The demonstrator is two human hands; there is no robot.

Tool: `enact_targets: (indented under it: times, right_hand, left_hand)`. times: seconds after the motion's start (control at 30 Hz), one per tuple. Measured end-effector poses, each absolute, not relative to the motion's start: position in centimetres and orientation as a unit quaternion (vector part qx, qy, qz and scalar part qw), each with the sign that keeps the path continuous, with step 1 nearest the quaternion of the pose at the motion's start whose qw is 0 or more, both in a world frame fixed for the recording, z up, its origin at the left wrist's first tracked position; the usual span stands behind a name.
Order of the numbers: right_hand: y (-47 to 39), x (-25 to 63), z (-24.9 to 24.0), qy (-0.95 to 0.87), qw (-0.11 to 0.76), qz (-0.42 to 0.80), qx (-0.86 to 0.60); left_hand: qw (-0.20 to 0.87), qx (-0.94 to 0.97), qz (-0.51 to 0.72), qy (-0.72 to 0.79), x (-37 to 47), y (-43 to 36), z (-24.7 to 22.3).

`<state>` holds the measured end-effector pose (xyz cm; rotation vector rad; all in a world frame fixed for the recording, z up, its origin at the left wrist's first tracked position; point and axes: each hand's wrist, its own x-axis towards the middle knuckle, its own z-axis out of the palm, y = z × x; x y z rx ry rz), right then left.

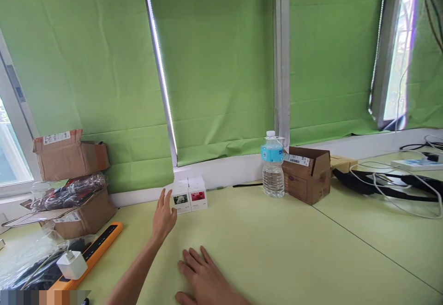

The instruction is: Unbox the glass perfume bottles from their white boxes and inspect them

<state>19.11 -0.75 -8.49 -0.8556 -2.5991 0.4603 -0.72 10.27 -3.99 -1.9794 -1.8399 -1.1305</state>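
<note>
Two small white boxes with flower pictures stand side by side against the wall ledge: the left box (182, 205) shows a white flower, the right box (198, 202) a red one. More white box tops show behind them. My left hand (164, 216) reaches to the left side of these boxes, fingers stretched and thumb apart; whether it touches them I cannot tell. Nearer to me, my right hand (204, 275) lies palm down with spread fingers on the yellow-green table (263, 249), holding nothing.
Cardboard boxes (85, 212) and an orange power strip (104, 245) with a white plug (72, 264) are at left. A water bottle (273, 171), an open carton (304, 180) and cables (398, 189) stand at right. Green blinds (221, 65) hang behind.
</note>
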Motion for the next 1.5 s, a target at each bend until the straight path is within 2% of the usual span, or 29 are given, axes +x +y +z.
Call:
enact_targets:
  times: [0.23, 0.43, 0.7, 1.07, 1.5]
  right_hand:
    - [0.0, 18.7, -9.2, -0.926, 0.170, 0.156, -0.299]
    - [-0.9, 19.0, -8.1, -0.922, 0.182, 0.156, -0.305]
    - [-1.7, 19.3, -7.2, -0.914, 0.194, 0.161, -0.318]
    - [-2.2, 19.1, -6.5, -0.915, 0.156, 0.169, -0.331]
    - [-2.3, 18.7, -6.4, -0.914, 0.140, 0.170, -0.341]
  left_hand:
    - [0.170, -0.745, -0.281, -0.581, -0.4, 12.6, -4.5]
    - [0.212, -0.738, -0.252, -0.589, 0.0, 10.8, -5.3]
    - [0.205, -0.755, -0.225, -0.581, -0.5, 6.8, -7.0]
    - [0.173, -0.760, -0.229, -0.583, -0.4, 1.0, -8.1]
    - [0.159, -0.752, -0.315, -0.557, -1.0, 0.4, -8.4]
